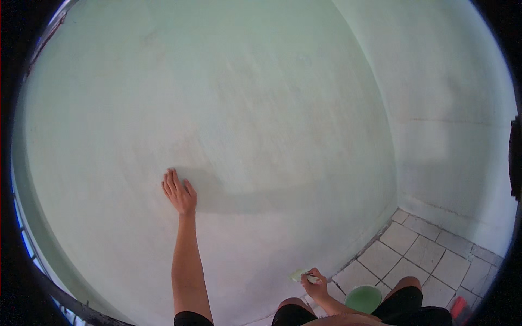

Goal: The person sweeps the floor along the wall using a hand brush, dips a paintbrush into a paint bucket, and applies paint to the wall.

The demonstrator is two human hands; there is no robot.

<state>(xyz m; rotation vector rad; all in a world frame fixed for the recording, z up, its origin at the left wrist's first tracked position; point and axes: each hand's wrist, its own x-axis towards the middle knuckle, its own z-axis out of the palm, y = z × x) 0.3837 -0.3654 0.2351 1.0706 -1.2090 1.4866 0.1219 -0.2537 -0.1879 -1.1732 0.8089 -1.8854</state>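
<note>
My left hand reaches up with its fingers outstretched and its palm toward the pale green wall; it appears to lie flat on it. Nothing is in that hand. Low down, close to the foot of the wall, my right hand is closed on a small pale-green tool. Part of it is hidden by my fingers, and its exact kind is too small to make out. A light green bowl sits between my bent knees, just right of that hand.
Light floor tiles with dark joints meet the wall at the lower right. A second wall forms a corner there. Something red lies beside my leg. A dark curved rail runs along the lower left edge.
</note>
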